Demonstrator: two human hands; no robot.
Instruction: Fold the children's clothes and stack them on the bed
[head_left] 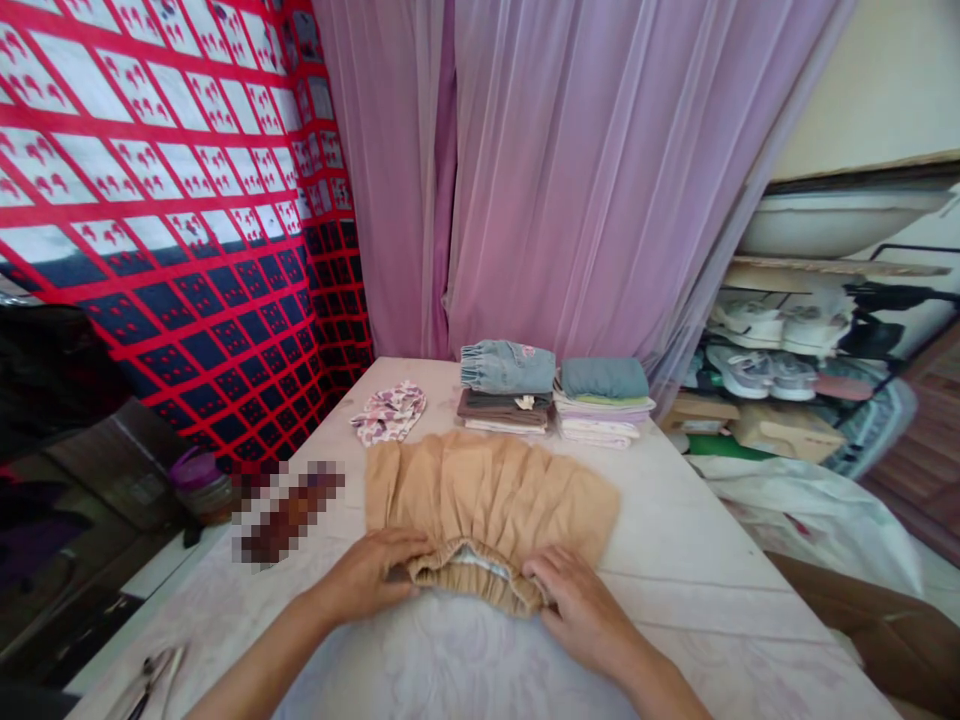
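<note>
A tan skirt (487,485) with a gathered elastic waistband lies spread on the table, its waist facing me and its wider hem pointing away. My left hand (379,572) grips the left end of the waistband between thumb and fingers. At the opposite end, my right hand (574,600) is closed on the waistband, with its fingers over the top edge. Between both hands the waist opening gapes a little, showing a pale lining. Part of the fingertips is hidden by the cloth.
Behind the skirt stand two folded piles, one topped by blue jeans (508,367), the other by a teal cloth (604,378). A crumpled floral cloth (390,412) lies at the back left. Shoes (761,372) fill a rack at right. A patch on the left is pixelated.
</note>
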